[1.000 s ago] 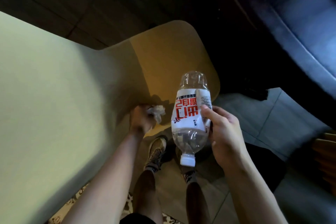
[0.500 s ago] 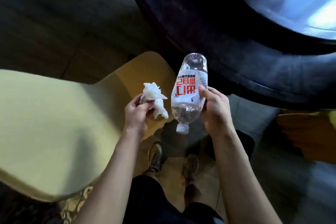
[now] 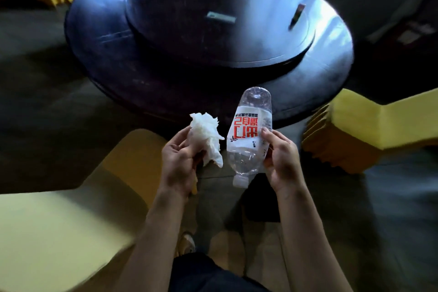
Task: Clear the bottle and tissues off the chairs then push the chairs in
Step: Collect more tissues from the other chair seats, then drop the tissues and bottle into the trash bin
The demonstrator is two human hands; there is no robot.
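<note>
Bottle (image 3: 248, 140) looks empty, light, thin-walled; it likely dents, so a grip at the labelled middle suits. Right hand (image 3: 282, 161) is closed around it, cap toward the body. Left hand (image 3: 180, 161) pinches soft crumpled tissues (image 3: 206, 135). Both forearms reach forward above a yellow chair (image 3: 71, 208), short of the round counter (image 3: 113, 54).

Clear plastic bottle (image 3: 248, 140), white label with red print, held cap-down and tilted. Crumpled white tissue (image 3: 206, 137) held beside it. Yellow chairs (image 3: 71, 220) left, (image 3: 369, 123) right, seats clear.
</note>
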